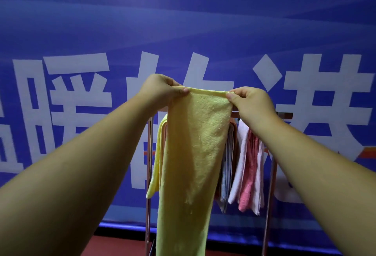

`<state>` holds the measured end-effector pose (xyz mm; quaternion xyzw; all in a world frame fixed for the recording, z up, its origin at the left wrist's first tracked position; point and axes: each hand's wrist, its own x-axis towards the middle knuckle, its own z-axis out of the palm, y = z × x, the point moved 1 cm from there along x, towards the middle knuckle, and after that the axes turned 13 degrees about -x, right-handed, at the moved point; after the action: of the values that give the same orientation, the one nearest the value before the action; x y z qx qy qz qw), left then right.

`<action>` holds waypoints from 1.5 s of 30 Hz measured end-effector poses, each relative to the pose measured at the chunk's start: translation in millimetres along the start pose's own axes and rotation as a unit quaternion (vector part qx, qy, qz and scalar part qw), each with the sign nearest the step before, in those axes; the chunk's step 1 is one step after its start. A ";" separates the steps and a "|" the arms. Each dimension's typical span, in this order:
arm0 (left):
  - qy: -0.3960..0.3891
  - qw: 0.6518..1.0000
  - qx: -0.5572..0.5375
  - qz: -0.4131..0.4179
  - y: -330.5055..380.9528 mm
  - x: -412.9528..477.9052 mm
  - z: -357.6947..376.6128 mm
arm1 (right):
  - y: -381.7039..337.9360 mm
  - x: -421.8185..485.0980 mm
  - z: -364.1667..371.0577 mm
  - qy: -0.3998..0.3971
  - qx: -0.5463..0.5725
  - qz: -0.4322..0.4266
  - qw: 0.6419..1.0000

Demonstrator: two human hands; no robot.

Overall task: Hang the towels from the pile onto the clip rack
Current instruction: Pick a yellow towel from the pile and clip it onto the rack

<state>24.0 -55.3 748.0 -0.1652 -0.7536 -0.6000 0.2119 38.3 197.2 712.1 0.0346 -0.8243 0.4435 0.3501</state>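
A long yellow towel [193, 154] hangs straight down in front of me, held by its top edge. My left hand [160, 88] pinches the towel's top left corner and my right hand [252, 103] pinches the top right corner. Behind it stands the metal clip rack [149, 154], its top bar mostly hidden by the towel and my right hand. On the rack hang another yellow towel [157, 164], a grey-white towel [228, 164], a white towel [239, 164] and a pink towel [250, 174]. The pile is out of view.
A large blue banner [183, 21] with white characters fills the background right behind the rack. Dark red floor [122, 245] shows at the bottom. The rack's right post [268, 204] stands near my right forearm.
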 end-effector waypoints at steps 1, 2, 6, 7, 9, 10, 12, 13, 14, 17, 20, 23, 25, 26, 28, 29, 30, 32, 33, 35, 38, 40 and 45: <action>0.002 1.000 -0.004 -0.004 -2.2 0.2 0.4 | -0.5 -0.1 1.6 -0.007 0.013 0.009 1.000; 0.005 1.000 -0.008 -0.010 -4.4 0.3 0.5 | -0.5 -0.1 2.9 -0.013 0.017 0.019 1.000; 0.030 0.999 0.001 -0.031 -16.8 0.9 5.6 | 0.9 -5.9 8.5 -0.026 0.006 0.060 0.998; 0.039 0.999 0.001 -0.036 -20.3 0.9 7.6 | 1.8 -7.5 10.2 -0.029 0.022 0.074 0.997; 0.062 0.997 0.000 -0.050 -27.9 1.2 11.3 | 3.9 -10.5 12.6 -0.035 0.049 0.095 0.994; 0.073 0.996 -0.003 -0.058 -31.0 0.4 13.2 | 4.6 -12.5 13.3 -0.036 0.055 0.102 0.993; 0.087 0.994 -0.009 -0.071 -36.0 -0.9 17.6 | 4.7 -17.1 15.1 -0.032 0.062 0.116 0.991; 0.090 0.993 -0.009 -0.074 -38.0 -1.4 21.0 | 5.3 -18.8 16.9 -0.028 0.068 0.124 0.990; 0.091 0.993 -0.010 -0.076 -38.8 -2.4 24.3 | 5.0 -20.3 18.8 -0.026 0.077 0.131 0.988; 0.087 0.992 -0.011 -0.087 -40.8 -5.6 37.5 | 3.8 -24.6 25.7 -0.024 0.101 0.141 0.985; 0.079 0.993 -0.015 -0.089 -42.2 -8.6 50.2 | 5.6 -27.4 30.2 -0.023 0.088 0.136 0.986; 0.056 0.994 -0.025 -0.093 -39.8 -12.6 62.0 | 9.9 -27.0 36.8 -0.029 0.063 0.122 0.990; 0.044 0.995 -0.024 -0.092 -37.0 -15.3 70.8 | 13.5 -25.1 41.2 -0.026 0.067 0.127 0.989; 0.042 0.995 -0.021 -0.089 -35.8 -16.5 75.2 | 15.6 -23.7 43.3 -0.026 0.072 0.131 0.988; 0.043 0.995 -0.022 -0.084 -36.1 -16.6 82.0 | 18.3 -22.7 46.6 -0.035 0.080 0.133 0.987; 0.045 0.995 -0.023 -0.084 -37.0 -15.2 84.3 | 19.5 -21.6 48.3 -0.041 0.089 0.132 0.986; 0.044 0.995 -0.022 -0.086 -38.2 -13.9 86.5 | 21.1 -20.8 49.7 -0.045 0.098 0.132 0.985; 0.043 0.994 -0.026 -0.094 -39.9 -11.2 90.0 | 25.3 -18.3 52.8 -0.052 0.111 0.139 0.983; 0.040 0.994 -0.026 -0.098 -40.3 -10.4 91.4 | 27.3 -17.1 54.1 -0.056 0.117 0.143 0.981; 0.022 0.994 -0.020 -0.105 -40.6 -10.5 93.7 | 31.2 -16.0 56.0 -0.063 0.120 0.141 0.981; -0.030 0.993 -0.061 -0.096 -41.7 -14.5 97.6 | 35.8 -15.3 54.9 -0.067 0.102 0.134 0.983; -0.047 0.993 -0.058 -0.090 -43.2 -16.1 100.9 | 37.8 -16.0 52.8 -0.070 0.096 0.125 0.985; -0.047 0.996 -0.018 -0.078 -54.0 -6.4 111.8 | 38.7 -21.1 45.1 -0.100 0.099 0.074 0.987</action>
<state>-11.2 41.4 678.4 -0.1376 -0.7622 -0.6200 0.1258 15.3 181.2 655.6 0.0522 -0.8074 0.5420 0.2271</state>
